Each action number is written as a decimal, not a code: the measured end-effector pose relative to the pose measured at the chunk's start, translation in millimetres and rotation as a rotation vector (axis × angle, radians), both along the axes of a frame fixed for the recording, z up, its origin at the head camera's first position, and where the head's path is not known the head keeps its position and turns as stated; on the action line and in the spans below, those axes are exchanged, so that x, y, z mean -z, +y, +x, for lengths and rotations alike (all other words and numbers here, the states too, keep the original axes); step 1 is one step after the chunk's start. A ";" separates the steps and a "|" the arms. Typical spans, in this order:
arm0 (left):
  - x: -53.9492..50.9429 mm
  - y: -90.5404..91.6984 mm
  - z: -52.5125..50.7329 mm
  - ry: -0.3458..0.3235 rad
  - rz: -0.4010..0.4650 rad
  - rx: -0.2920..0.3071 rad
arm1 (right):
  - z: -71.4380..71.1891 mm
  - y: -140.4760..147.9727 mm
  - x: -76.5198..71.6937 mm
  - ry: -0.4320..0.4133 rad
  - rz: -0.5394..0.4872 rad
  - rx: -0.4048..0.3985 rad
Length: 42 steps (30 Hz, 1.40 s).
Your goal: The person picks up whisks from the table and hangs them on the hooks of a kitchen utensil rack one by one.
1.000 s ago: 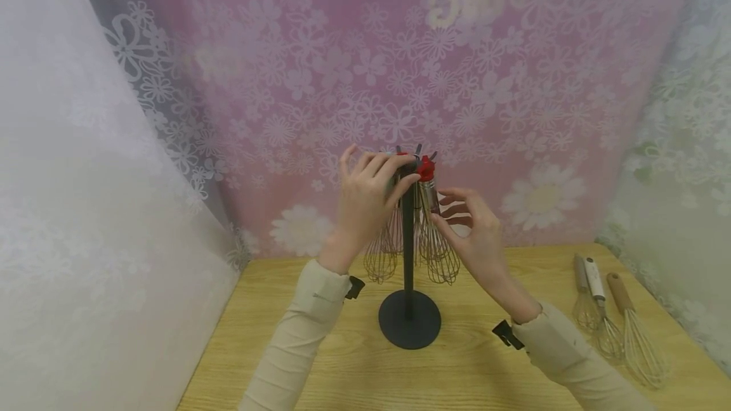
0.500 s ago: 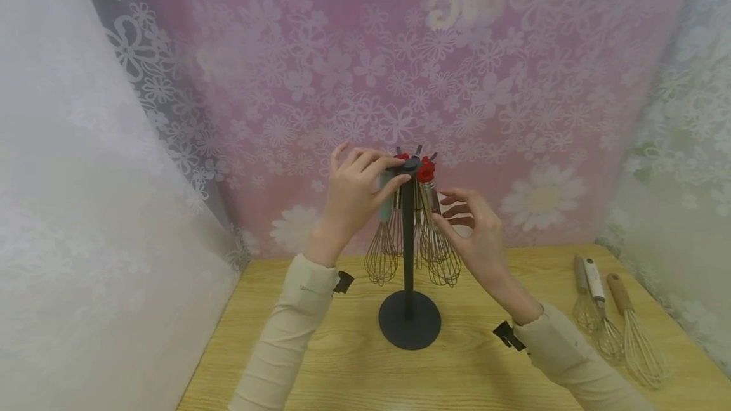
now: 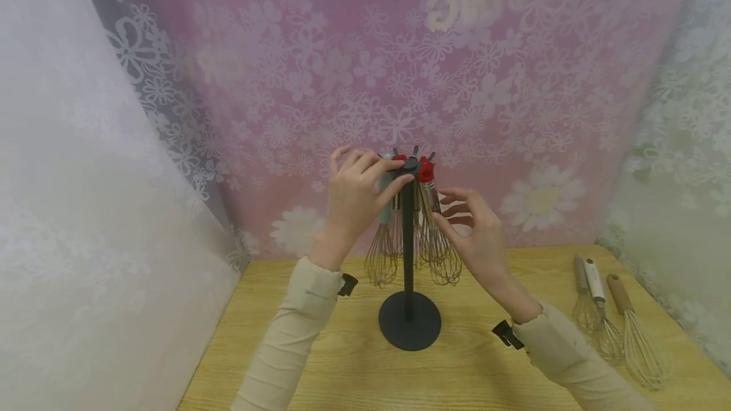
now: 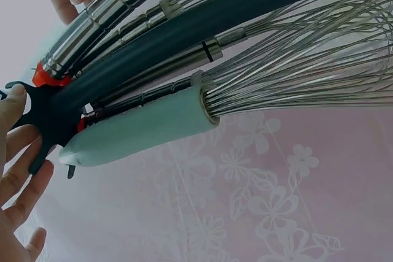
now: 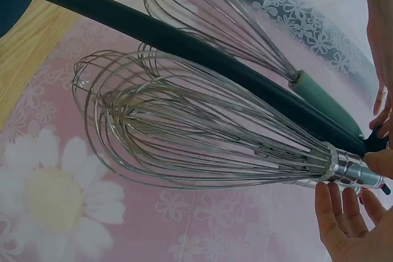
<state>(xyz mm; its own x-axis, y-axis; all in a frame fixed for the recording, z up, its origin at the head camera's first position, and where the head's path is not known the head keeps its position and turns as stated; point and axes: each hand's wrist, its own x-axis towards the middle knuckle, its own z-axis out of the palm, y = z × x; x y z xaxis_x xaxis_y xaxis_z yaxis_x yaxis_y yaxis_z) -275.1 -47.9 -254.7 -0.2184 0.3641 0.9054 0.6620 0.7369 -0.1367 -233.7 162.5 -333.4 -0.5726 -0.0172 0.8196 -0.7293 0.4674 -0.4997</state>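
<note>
A black stand (image 3: 408, 252) on a round base holds several hanging wire whisks around its hooked top. My left hand (image 3: 356, 192) pinches that top hub, with the thumb in front and fingers behind, as the left wrist view shows. Just under this hand hangs a whisk with a mint-green handle (image 4: 141, 128). On the stand's right side hangs a whisk with a metal handle and red end (image 3: 426, 170). My right hand (image 3: 476, 227) holds that handle lightly between thumb and fingertips. Its wire loops (image 5: 202, 127) overlap other whisks in the right wrist view.
On the table's right side lie three more whisks: one with a grey handle (image 3: 580, 271), one white-handled (image 3: 594, 281) and one with a brown handle (image 3: 619, 292). Flowered pink cloth (image 3: 365, 81) hangs behind the wooden table (image 3: 342, 366). A pale cloth stands at the left.
My left hand has shifted left across the hub, uncovering the mint-green handle. The hooks have turned slightly left in the last half second. My right hand has stayed in place.
</note>
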 end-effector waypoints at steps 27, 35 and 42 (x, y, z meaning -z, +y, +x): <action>-1.1 -10.2 -3.9 -0.105 -0.041 0.060 | -12.6 35.8 6.7 -0.040 -0.063 0.091; -3.6 -13.8 -5.5 -0.211 -0.095 0.089 | -17.7 60.0 12.4 -0.031 -0.074 0.128; -5.0 -17.0 -7.2 -0.261 -0.136 0.090 | -23.6 81.2 18.0 -0.061 -0.067 0.218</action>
